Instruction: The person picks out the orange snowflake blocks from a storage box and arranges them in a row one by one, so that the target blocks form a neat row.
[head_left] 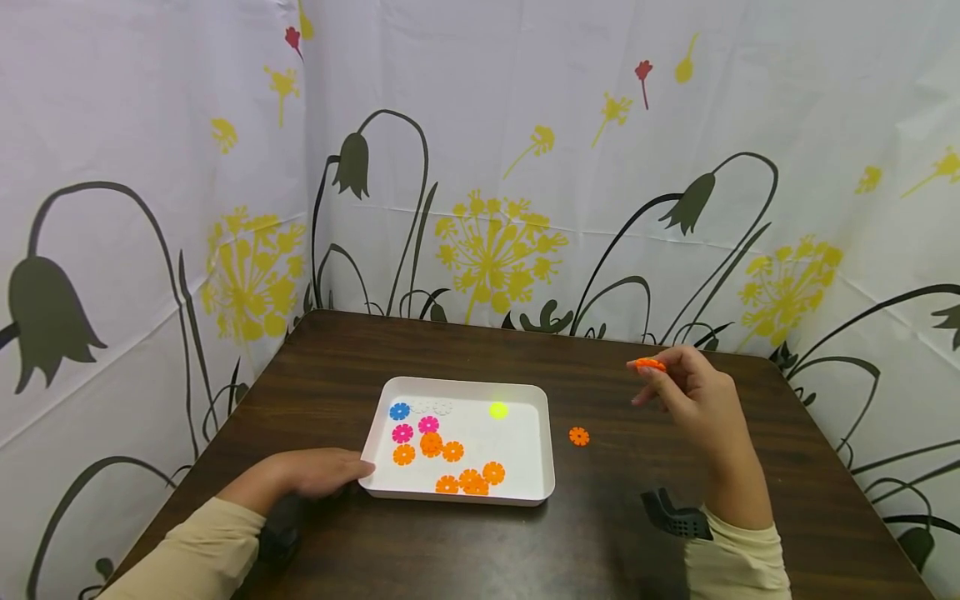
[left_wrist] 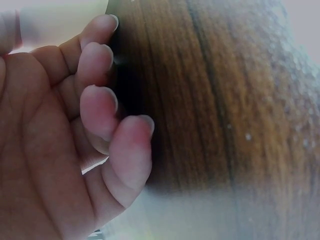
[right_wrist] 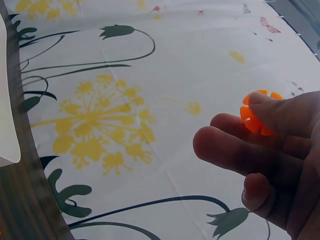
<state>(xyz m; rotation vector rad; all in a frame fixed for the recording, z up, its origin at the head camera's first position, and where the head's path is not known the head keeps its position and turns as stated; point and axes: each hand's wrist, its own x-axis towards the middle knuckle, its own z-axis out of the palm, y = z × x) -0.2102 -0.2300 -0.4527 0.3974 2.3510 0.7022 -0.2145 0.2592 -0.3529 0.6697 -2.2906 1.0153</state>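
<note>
My right hand [head_left: 693, 396], raised over the right of the table, pinches an orange notched flower-shaped disc [right_wrist: 259, 112] between thumb and fingers. A second orange disc [head_left: 579, 437] lies on the table between that hand and the white tray [head_left: 517, 450]. My left hand [head_left: 322, 472] holds the tray at its near left corner, fingers curled in the left wrist view. Inside the tray, several orange discs [head_left: 453, 452] lie toward the left and front. Two pink discs [head_left: 428, 425], a blue disc [head_left: 400, 411], pale clear discs [head_left: 442, 408] and a yellow disc [head_left: 498, 410] lie farther back.
The dark wooden table [head_left: 600, 533] carries the tray near its middle. A white curtain [head_left: 480, 100] printed with flowers hangs behind the table and along its sides. A black wrist strap [head_left: 675, 517] sits on my right wrist.
</note>
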